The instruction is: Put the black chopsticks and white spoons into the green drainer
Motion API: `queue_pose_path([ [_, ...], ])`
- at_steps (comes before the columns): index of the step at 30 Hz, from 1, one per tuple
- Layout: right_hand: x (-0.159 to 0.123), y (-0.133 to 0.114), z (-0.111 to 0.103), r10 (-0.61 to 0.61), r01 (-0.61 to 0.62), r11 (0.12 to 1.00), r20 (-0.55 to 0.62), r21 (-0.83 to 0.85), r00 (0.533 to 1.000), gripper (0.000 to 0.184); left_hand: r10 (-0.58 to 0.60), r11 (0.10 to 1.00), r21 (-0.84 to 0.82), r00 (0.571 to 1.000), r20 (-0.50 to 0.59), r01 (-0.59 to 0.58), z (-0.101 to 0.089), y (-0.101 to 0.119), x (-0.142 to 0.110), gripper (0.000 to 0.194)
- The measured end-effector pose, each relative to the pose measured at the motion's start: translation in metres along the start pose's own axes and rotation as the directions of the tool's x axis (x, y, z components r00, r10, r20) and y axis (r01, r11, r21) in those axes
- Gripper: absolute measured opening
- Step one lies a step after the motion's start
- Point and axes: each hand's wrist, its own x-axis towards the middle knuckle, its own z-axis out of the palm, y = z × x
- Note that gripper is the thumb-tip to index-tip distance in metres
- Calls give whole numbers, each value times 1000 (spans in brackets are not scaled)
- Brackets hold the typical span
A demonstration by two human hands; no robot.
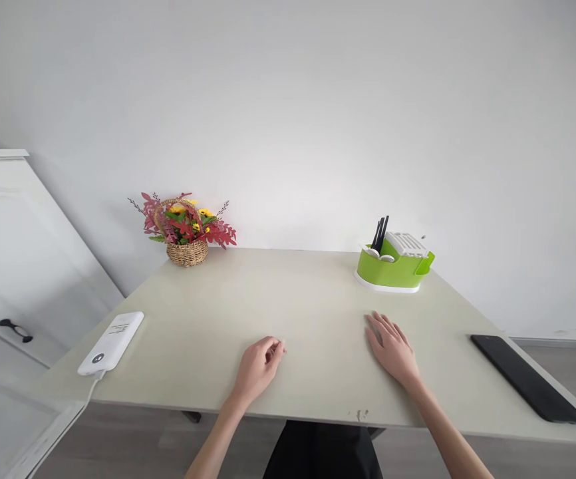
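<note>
**Pale table (292, 286) against white wall (288, 120), both hands on the tabletop**

Left hand (259, 367): lower center of frame, resting on the table. Fingers curled in together toward the thumb, loose fist. Can't tell if anything sits inside the curl.

Right hand (394, 350): right of center, lower half. Palm down on the table, fingers extended, slightly apart, thumb out to the side.

Green caddy (390, 271): right of center, around mid-height, near the table's far edge. Upright on a white base (390, 289), just beyond the right hand's fingertips, not touching. Black sticks (380, 234) and white rounded pieces (386, 258) in its left end, white slotted rack (406, 244) on top toward the right.

Also on table: wicker basket (187, 254) with red and yellow flowers, left of center at the back; white power bank (112, 342), lower left, cable (63, 429) running off the near edge; flat black slab (527, 378), lower right.

White cabinet (18, 239) at left edge, black handle (16, 330).
</note>
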Motion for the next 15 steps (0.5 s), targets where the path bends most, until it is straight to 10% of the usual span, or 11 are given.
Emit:
queue_pose_path([
  [9,6,12,4,39,-40,999,29,15,999,64,-14,1000,2,1000,7,14,2,-1,1,40],
  [15,50,61,-23,182,-183,983,28,32,983,90,-17,1000,-1,1000,20,17,1,2,0,41],
])
